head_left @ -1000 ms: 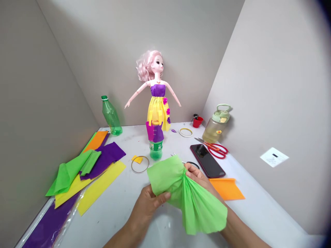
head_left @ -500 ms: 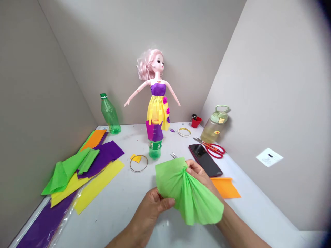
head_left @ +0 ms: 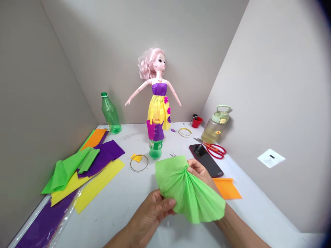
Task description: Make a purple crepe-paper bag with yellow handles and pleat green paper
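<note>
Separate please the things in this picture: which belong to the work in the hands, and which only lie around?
Part of the work: gathered green crepe paper, held by the left hand and right hand; doll in paper dress; purple crepe paper; yellow crepe paper; red-handled scissors.
Probably just lying about: phone; water bottle; red cup.

R hand — phone just ahead, scissors behind it.
</note>
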The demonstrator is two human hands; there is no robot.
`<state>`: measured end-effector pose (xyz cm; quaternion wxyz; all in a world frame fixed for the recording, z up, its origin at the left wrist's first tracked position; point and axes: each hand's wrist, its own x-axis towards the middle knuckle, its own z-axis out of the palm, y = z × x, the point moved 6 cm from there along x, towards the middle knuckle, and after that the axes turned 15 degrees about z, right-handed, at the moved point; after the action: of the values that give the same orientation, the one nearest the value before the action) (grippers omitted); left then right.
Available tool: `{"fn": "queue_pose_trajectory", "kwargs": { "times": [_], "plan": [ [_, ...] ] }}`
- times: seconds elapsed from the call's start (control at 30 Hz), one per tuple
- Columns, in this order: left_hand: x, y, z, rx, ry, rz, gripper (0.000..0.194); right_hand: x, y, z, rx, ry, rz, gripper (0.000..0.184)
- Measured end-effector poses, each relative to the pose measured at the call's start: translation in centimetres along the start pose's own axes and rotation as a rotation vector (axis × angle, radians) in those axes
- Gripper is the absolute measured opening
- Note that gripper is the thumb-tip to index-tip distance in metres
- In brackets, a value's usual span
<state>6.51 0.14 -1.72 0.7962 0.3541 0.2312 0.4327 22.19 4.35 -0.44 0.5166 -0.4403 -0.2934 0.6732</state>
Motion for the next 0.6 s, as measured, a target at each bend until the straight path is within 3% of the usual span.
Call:
{"fn": "queue_pose_trajectory", "kwargs": {
  "times": [0.27,0.4,0.5,0.6],
  "plan": [
    [0.4,0.5,-0.5,0.006,0.111,0.06,0.039,-1.2,-1.3,0.2,-0.259,0.199,-0.185,0.03],
    [0.6,1.1,-1.8,0.09,0.225,0.113,0.031,-1.0,-2.3,-0.6,-0.208,0.236,-0.188,0.027],
    [0.7,1.1,-2.2,0.13,0.237,0.085,0.03,-0.1,-3.5,-2.1,-0.003,0.213,-0.186,0.026],
    [0.6,1.5,-2.9,0.212,0.278,0.146,0.026,0.6,-3.0,-1.2,-0.013,0.048,-0.078,0.028]
  ]
}}
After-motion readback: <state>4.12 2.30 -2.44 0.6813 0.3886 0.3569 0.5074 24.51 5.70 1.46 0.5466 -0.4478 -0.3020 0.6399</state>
